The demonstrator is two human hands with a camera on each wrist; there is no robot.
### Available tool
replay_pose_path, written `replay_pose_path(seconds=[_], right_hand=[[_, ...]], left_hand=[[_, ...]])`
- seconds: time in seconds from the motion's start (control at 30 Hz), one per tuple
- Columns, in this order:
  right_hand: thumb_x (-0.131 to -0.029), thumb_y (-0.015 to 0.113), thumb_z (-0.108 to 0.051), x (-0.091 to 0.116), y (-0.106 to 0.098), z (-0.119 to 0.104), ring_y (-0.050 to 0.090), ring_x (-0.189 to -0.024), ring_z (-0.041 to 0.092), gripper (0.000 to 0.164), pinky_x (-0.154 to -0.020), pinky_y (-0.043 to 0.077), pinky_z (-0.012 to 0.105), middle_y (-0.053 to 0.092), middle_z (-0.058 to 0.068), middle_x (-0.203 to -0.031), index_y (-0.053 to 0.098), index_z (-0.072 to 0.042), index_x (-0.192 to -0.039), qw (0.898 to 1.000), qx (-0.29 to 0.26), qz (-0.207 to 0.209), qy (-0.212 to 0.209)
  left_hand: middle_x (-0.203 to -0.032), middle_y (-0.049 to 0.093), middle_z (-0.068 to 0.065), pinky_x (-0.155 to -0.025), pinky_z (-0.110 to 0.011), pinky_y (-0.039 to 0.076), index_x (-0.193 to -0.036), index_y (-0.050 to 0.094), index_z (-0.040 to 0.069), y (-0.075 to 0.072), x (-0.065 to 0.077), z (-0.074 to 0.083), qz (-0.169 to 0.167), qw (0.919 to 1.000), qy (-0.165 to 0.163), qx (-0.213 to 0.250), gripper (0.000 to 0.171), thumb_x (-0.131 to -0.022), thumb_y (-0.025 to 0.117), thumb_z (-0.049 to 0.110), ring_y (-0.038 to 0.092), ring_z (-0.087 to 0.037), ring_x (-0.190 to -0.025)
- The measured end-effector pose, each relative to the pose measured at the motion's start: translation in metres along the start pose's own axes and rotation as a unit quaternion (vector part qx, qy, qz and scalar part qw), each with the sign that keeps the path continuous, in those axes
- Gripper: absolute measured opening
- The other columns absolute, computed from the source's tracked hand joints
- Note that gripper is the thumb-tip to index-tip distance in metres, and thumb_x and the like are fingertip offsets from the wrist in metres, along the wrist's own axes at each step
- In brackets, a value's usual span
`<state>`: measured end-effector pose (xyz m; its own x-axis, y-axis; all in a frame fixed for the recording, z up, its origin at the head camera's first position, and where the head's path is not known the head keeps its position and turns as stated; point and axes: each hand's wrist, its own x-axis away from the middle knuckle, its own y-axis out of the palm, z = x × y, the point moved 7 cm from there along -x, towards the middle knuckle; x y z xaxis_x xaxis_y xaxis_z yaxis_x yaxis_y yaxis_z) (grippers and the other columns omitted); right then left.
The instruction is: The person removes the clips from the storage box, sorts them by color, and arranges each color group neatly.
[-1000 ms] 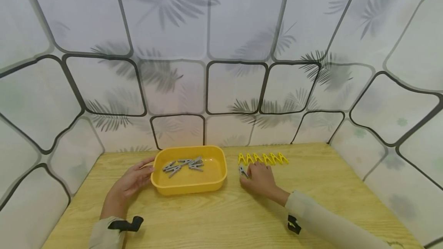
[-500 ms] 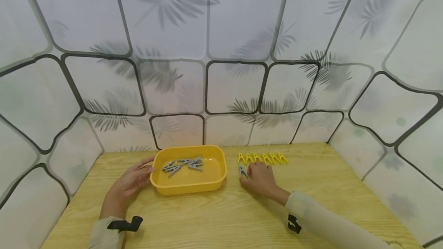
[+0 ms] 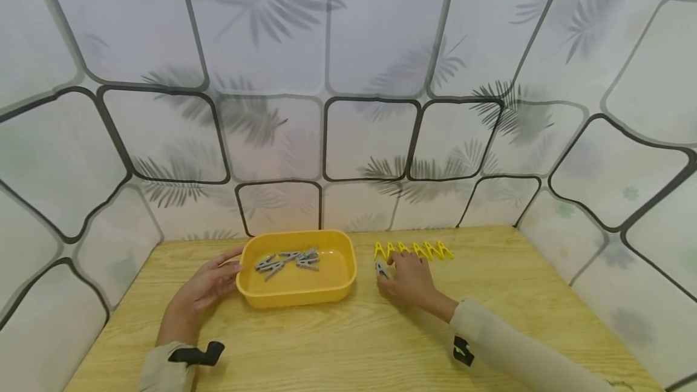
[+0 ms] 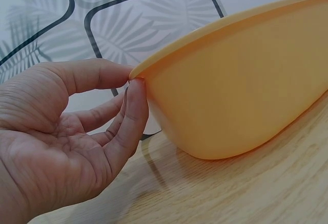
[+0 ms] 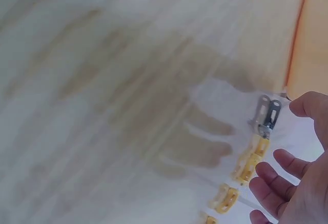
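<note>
My left hand (image 3: 206,283) is at the left end of a yellow plastic basin (image 3: 296,299). In the left wrist view, fingertips (image 4: 134,88) pinch the basin's rim. Inside the basin lies a loose heap of several grey clothespins (image 3: 274,269). To its right, one grey clothespin (image 3: 383,270) sits on the table just in front of the row's left end. Beside that clothespin is my right hand (image 3: 409,280); the right wrist view shows its thumb (image 5: 307,103) and fingers spread apart, with a gap to the grey clothespin.
Behind my right hand, several yellow clothespins (image 3: 430,250) form a row along the back of the wood-grain table (image 3: 327,349). A patterned wall covering (image 3: 370,138) rises right behind the table and on both sides.
My right hand's fingers have loosened and lifted slightly away from the grey clothespin, which stays at the same spot. The left hand and basin have not moved.
</note>
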<state>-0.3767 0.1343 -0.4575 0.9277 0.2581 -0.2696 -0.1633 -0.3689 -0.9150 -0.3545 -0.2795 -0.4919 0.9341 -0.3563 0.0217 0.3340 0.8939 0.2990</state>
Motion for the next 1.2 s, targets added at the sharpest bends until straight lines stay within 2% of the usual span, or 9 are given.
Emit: replay_pose_path(seconds=[0.27, 0.57, 0.77, 0.93, 1.2], right_hand=[[-0.089, 0.075, -0.037, -0.019, -0.016, -0.013, 0.057, -0.09, 0.029, 0.038, -0.08, 0.041, 0.049, 0.067, 0.012, -0.101, 0.07, -0.008, -0.113, 1.0, -0.02, 0.017, -0.01], [-0.092, 0.074, -0.029, -0.041, -0.03, -0.053, 0.058, -0.093, 0.027, 0.03, -0.083, 0.042, 0.049, 0.066, 0.013, -0.103, 0.069, -0.011, -0.114, 0.994, -0.085, 0.017, -0.059], [-0.09, 0.076, -0.025, -0.052, -0.016, -0.08, 0.06, -0.097, 0.03, 0.033, -0.085, 0.045, 0.054, 0.066, 0.015, -0.105, 0.068, -0.007, -0.116, 0.988, -0.085, 0.004, -0.125], [-0.092, 0.074, -0.026, -0.055, -0.004, -0.1, 0.058, -0.101, 0.03, 0.035, -0.087, 0.045, 0.051, 0.064, 0.016, -0.11, 0.066, -0.005, -0.12, 0.978, -0.089, -0.029, -0.187], [-0.093, 0.073, -0.029, -0.059, 0.015, -0.122, 0.051, -0.101, 0.028, 0.042, -0.09, 0.044, 0.047, 0.063, 0.016, -0.114, 0.066, -0.006, -0.127, 0.97, -0.057, -0.091, -0.218]], left_hand=[[-0.115, 0.073, 0.005, -0.085, -0.022, 0.059, -0.124, 0.061, 0.032, 0.0, 0.0, 0.0, -0.004, 1.0, 0.002, 0.004, 0.036, -0.108, 0.046, 0.004, 0.071, -0.007, -0.102], [-0.113, 0.073, 0.006, -0.084, -0.021, 0.059, -0.123, 0.061, 0.032, -0.001, 0.0, -0.001, 0.01, 0.9999, -0.004, -0.006, 0.034, -0.107, 0.049, 0.005, 0.07, -0.006, -0.1], [-0.113, 0.073, 0.006, -0.085, -0.022, 0.059, -0.123, 0.062, 0.032, 0.0, 0.001, -0.001, 0.009, 0.9999, -0.002, -0.009, 0.035, -0.107, 0.048, 0.005, 0.07, -0.006, -0.1], [-0.114, 0.073, 0.007, -0.085, -0.022, 0.059, -0.124, 0.062, 0.033, 0.001, 0.001, -0.001, 0.001, 1.0, 0.003, -0.009, 0.036, -0.108, 0.047, 0.004, 0.07, -0.006, -0.101], [-0.116, 0.073, 0.007, -0.088, -0.023, 0.058, -0.129, 0.059, 0.03, 0.002, 0.001, 0.001, -0.008, 0.9999, 0.008, -0.01, 0.036, -0.108, 0.045, 0.004, 0.07, -0.006, -0.105]])
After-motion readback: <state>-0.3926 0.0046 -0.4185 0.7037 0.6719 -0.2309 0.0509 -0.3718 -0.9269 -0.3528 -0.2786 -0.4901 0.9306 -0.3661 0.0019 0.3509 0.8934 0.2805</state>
